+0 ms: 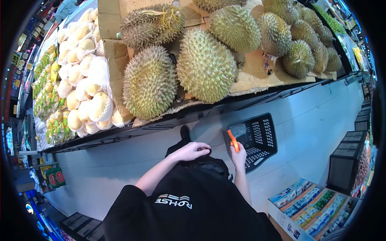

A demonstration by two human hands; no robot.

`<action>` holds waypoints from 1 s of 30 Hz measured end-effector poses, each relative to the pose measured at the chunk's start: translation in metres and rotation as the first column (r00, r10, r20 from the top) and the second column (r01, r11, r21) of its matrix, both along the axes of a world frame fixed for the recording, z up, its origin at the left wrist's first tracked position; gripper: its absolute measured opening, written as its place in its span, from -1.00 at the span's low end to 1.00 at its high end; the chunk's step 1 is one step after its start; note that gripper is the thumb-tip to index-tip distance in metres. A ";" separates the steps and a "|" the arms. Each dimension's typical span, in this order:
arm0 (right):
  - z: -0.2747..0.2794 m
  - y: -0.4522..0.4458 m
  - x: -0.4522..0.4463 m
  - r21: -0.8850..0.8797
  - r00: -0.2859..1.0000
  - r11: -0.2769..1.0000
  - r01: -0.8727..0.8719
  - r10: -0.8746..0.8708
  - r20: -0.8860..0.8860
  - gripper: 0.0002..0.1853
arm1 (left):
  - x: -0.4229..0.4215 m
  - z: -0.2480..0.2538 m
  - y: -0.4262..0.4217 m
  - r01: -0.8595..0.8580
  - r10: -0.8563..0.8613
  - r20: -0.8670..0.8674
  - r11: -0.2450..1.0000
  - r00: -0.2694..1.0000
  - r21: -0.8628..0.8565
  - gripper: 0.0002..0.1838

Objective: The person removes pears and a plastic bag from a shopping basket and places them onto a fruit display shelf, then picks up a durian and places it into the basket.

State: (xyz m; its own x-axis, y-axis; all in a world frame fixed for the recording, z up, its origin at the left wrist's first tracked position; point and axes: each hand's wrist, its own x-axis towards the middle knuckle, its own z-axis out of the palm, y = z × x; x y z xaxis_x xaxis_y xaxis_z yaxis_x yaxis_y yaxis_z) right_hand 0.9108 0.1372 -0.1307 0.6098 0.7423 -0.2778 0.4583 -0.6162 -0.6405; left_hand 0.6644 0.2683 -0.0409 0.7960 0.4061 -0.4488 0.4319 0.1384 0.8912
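Note:
My right hand (pixel 239 156) is closed around a small bright orange tool (pixel 232 139), its bent end pointing up and away from me; its exact kind cannot be made out. Beyond that hand, a black plastic basket (pixel 263 138) sits on the floor with something clear, like plastic film, inside. At my waist, my left hand (pixel 192 152) has its fingers curled together against something dark, perhaps black cloth. In front of me, durians (pixel 207 66) lie on cardboard on the stand, the nearest a greenish-brown durian (pixel 149 82). Neither hand touches them.
Pale round fruit in foam nets (pixel 82 100) fills the stand's left part, beside bagged green-and-yellow fruit (pixel 52 86). The stand's dark front edge (pixel 169 120) runs across ahead of me. A shelf of packaged goods (pixel 315 207) stands at lower right, dark crates (pixel 348 160) farther right.

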 end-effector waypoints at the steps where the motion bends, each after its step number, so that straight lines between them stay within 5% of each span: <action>1: 0.007 0.011 -0.002 0.019 1.000 1.000 0.014 -0.014 0.000 -0.48 | -0.009 0.014 0.008 -0.001 0.002 0.049 1.000 0.999 -0.025 -0.54; 6: 0.029 0.069 -0.008 0.331 0.926 0.906 0.264 -0.143 -0.349 -0.68 | -0.058 0.121 0.066 0.069 -0.047 0.350 0.996 0.936 -0.052 -0.62; 9: 0.090 0.120 -0.017 0.512 0.915 0.804 0.302 -0.094 -0.392 -0.79 | -0.095 0.154 0.106 -0.109 0.003 0.559 0.981 0.829 0.157 -0.71; 11: 0.145 0.156 -0.028 0.584 0.954 0.777 0.234 -0.067 -0.293 -0.80 | -0.117 0.169 0.126 -0.353 0.244 0.559 0.931 0.792 0.094 -0.80; 13: 0.198 0.187 -0.042 0.674 0.970 0.723 0.151 0.022 -0.242 -0.79 | -0.126 0.169 0.144 -0.602 0.484 0.702 0.792 0.523 -0.098 -0.84; 17: 0.277 0.258 -0.069 0.801 0.899 0.588 -0.112 0.403 -0.170 -0.77 | -0.124 0.182 0.200 -0.863 0.656 0.736 0.458 0.167 -0.212 -0.81; 19: 0.304 0.305 -0.087 0.764 0.833 0.605 -0.225 0.527 -0.172 -0.73 | -0.123 0.182 0.224 -0.901 0.719 0.692 0.339 0.063 -0.269 -0.82; 21: 0.320 0.355 -0.098 0.700 0.810 0.629 -0.337 0.573 -0.125 -0.71 | -0.126 0.180 0.242 -0.891 0.725 0.686 0.348 0.060 -0.290 -0.77; 23: 0.318 0.408 -0.098 0.633 0.771 0.664 -0.399 0.617 -0.161 -0.68 | -0.123 0.178 0.258 -0.964 0.777 0.630 0.182 0.020 -0.194 -0.69; 28: 0.282 0.516 -0.080 0.414 0.873 0.787 -0.457 0.487 0.038 -0.60 | -0.130 0.156 0.292 -0.992 0.858 0.513 0.091 0.032 -0.089 -0.49; 30: 0.289 0.521 -0.085 0.340 0.882 0.839 -0.424 0.468 -0.055 -0.55 | -0.127 0.144 0.307 -0.995 0.869 0.493 0.070 0.026 -0.070 -0.47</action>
State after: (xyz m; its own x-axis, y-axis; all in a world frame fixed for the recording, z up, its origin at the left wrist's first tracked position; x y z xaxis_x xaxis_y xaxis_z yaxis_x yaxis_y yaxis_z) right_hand 0.8256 0.6584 0.1583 0.1656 0.9853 -0.0421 0.5341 -0.1255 -0.8360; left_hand 0.5369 0.5757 0.1027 -0.3404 0.9400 -0.0249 -0.2117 -0.0508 0.9760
